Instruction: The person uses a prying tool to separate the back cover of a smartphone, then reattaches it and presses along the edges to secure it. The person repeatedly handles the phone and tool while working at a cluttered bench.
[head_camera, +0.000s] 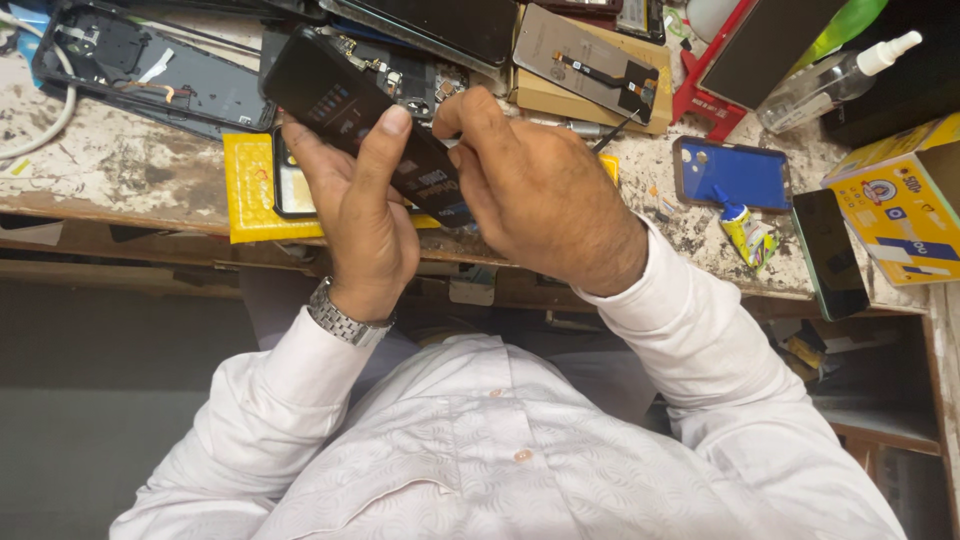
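A flat black phone screen panel (330, 95) with small printing on it is tilted up over the bench edge. My left hand (355, 215) grips it from below, thumb pressed on its face. My right hand (535, 190) closes on the panel's lower right end, fingertips pinching its edge. Under the hands lies a yellow padded envelope (250, 190) with a dark phone (290, 190) on it. A steel watch sits on my left wrist, and both arms wear white sleeves.
The worn bench (120, 160) holds an opened phone back (140, 75), a display with a flex cable on a box (590, 65), a blue phone case (735, 172), a glue tube (745, 225), a dark phone (828, 252), a spray bottle (835, 80) and a yellow box (900, 205).
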